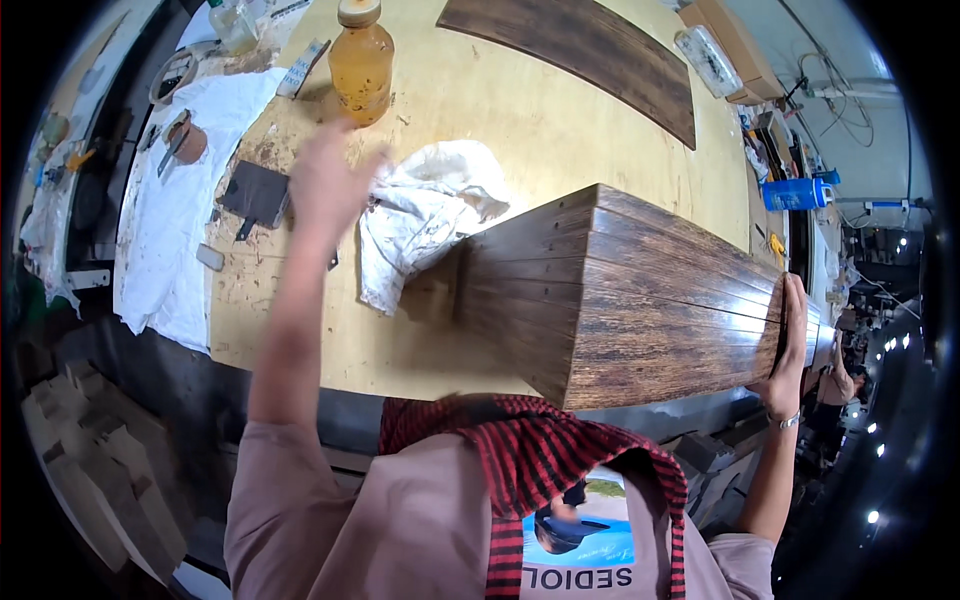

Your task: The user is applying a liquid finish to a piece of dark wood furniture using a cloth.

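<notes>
A long dark-brown wooden box (665, 310) with plank-like grooves rests on the table, its near end overhanging the front edge. My right hand (788, 345) lies flat against the box's right end, fingers stretched out. Left of the box, my left hand (335, 180) is over the table, blurred, with thumb and fingers apart and nothing seen in it. Its thumb side is close to a crumpled white cloth (420, 215); whether they touch I cannot tell. Just beyond the fingertips stands a capped clear bottle of amber liquid (361, 75).
A dark wooden board (580, 55) lies at the far side of the table (480, 105). On the left are a dark flat scraper-like piece (255, 195), a brush (303, 68), a brown cup (187, 140) and a white sheet (165, 255). A blue canister (795, 194) is at the right.
</notes>
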### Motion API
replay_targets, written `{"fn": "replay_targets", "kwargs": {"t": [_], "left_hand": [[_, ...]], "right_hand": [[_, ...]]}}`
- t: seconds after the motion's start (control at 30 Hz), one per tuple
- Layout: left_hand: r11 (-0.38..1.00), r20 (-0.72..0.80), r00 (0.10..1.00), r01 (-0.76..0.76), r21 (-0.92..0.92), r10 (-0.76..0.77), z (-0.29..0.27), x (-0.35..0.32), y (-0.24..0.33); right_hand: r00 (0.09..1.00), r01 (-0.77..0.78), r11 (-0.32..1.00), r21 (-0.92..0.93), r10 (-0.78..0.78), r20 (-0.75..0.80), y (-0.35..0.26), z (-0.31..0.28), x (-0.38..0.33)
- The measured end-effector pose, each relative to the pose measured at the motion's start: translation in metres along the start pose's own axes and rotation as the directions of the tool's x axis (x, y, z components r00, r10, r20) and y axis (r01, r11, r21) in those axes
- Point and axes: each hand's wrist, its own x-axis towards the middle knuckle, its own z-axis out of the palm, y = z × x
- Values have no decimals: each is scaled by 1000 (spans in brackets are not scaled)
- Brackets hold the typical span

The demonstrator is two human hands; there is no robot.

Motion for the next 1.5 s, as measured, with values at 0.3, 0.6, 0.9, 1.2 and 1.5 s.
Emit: {"fn": "replay_targets", "kwargs": {"t": [0.3,0.6,0.9,1.2,1.5], "left_hand": [[753,100,993,110,-649,-59,11,-51,42],[20,-227,900,-252,-967,372,-10,-114,113],[-22,-127,895,-130,-991,428,-38,-84,131],[-39,111,930,133,-990,350,-16,-102,96],[65,-253,918,-285,-956,304,-24,-111,118]], "right_hand": [[999,14,997,79,-17,36,5,3,3],[1000,4,1000,-18,-4,25,9,-4,-1],[997,5,999,-43,-2,71,7,0,2],[991,-2,998,-58,10,136,16,-4,-1],[995,-58,998,-7,58,83,14,0,4]]}}
